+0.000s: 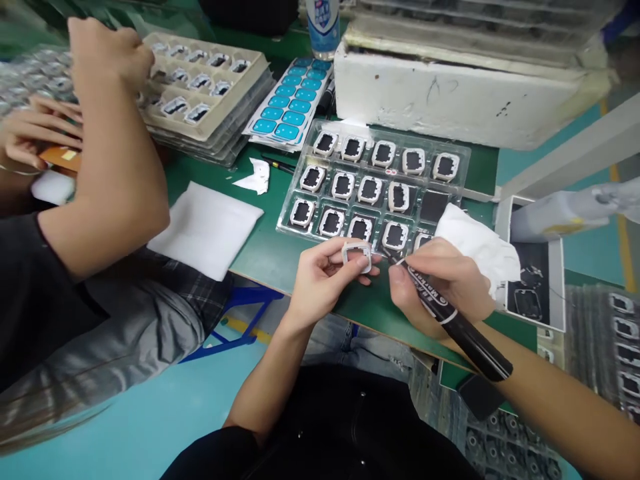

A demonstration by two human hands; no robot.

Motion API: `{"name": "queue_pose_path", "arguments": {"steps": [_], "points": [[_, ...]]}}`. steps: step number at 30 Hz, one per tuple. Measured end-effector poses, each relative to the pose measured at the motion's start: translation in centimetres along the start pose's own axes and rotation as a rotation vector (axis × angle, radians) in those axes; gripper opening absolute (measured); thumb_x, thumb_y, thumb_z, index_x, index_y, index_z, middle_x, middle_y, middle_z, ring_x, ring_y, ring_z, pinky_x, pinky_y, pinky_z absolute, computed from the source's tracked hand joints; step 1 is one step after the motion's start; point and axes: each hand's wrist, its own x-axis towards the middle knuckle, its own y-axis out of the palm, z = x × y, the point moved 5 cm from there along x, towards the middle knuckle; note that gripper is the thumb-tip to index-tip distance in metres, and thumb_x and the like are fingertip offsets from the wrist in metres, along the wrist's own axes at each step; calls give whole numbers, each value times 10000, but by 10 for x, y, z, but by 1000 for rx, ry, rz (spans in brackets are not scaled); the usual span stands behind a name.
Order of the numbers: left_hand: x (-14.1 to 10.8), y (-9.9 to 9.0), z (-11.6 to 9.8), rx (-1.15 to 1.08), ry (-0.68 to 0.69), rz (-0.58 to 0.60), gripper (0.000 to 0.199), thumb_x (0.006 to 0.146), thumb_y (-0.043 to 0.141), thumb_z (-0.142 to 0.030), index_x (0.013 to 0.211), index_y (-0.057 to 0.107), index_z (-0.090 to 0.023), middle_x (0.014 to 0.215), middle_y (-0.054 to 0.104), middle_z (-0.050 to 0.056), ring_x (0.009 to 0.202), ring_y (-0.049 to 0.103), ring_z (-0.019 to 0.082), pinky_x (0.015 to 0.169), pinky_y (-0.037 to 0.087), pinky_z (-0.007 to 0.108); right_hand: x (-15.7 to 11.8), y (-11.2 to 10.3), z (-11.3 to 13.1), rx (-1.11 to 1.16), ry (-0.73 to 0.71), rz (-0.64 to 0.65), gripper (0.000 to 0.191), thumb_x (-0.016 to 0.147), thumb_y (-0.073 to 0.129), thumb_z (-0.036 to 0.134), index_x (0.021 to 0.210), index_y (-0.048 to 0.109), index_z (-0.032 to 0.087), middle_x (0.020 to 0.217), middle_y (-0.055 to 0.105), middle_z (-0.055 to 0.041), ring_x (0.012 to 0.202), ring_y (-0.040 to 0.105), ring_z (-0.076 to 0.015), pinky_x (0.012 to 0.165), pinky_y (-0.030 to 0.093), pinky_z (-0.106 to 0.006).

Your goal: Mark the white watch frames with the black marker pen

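Between thumb and fingers, my left hand (323, 277) pinches a small whitish watch-case frame (357, 256) near the table's front edge. My right hand (443, 283) is closed around a black marker (450, 317), whose tip points left toward the frame; a small gap seems to separate them, though contact is hard to judge. Just beyond both hands lies a clear plastic tray (320, 150) with rows of similar frames over dark backing. One pocket (434, 205) at its right side shows only the dark backing. A white cloth (473, 247) lies beside my right hand.
To the left, a co-worker's arm (115, 133) reaches over stacked trays (240, 67). A folded white cloth (207, 227), blue sticker sheets (290, 100) and a bottle (323, 30) are on the table. A white foam box (450, 100) stands behind; an open box (555, 280) sits right.
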Motion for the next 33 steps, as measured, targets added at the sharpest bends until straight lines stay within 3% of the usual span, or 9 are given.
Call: {"name": "queue_pose_path", "arguments": {"steps": [3,7,10,14,17,20,23,27,33], "points": [[0,-4,2,44,51,-63,268,880,885,-367,1062,805,-186,944,842,81,861,819,213,740,646,267,5,-12,-12,-121,-4,-190,207,944,782,272,1089,636,296,746,626,36,559,577,-147,501,495,-327],[0,-6,5,83,89,-86,310,852,908,-334,1109,811,-192,957,846,75,961,833,241,887,650,314,13,-37,-25,-222,43,-445,151,959,785,281,1048,664,264,882,667,-20,719,640,-181,665,553,-371],[-1,-7,5,118,129,-130,377,818,931,-317,1147,798,-188,949,846,66,928,821,214,850,650,297,17,-50,-43,-252,182,-464,179,1010,742,395,1091,651,264,916,641,-28,781,657,-200,716,563,-388],[-1,-3,-6,202,210,-198,470,802,934,-324,1204,727,-194,953,837,50,930,810,187,868,642,282,14,-59,-67,-281,284,-500,412,1016,671,654,1143,601,267,795,547,22,710,618,-188,670,524,-370],[17,14,-23,321,258,-119,481,787,926,-336,1154,638,-214,950,807,32,859,791,163,793,619,252,12,-62,-78,-309,313,-513,503,1006,617,748,1126,602,260,756,533,25,683,587,-188,691,518,-387],[49,42,-40,513,350,-39,366,812,862,-297,1049,593,-224,989,758,15,690,697,99,651,541,217,12,-63,-82,-378,335,-498,516,1003,601,770,1099,610,263,766,539,16,699,590,-200,718,530,-413],[82,74,-48,773,465,20,270,810,795,-190,989,595,-218,993,725,5,649,632,93,678,515,264,12,-65,-79,-381,332,-503,501,1011,595,756,1080,610,259,780,523,18,721,586,-198,721,518,-400],[111,108,-36,1015,556,103,240,796,749,-91,973,626,-194,796,662,0,718,603,168,738,478,326,11,-63,-75,-314,355,-493,487,1013,601,730,1077,612,248,796,527,17,743,568,-189,709,484,-369],[110,122,-19,1249,640,157,95,976,641,-212,992,706,-144,1001,720,138,933,664,274,840,500,394,8,-59,-75,-262,362,-490,475,1006,615,711,1079,609,241,799,532,27,740,562,-183,726,467,-361]]}}
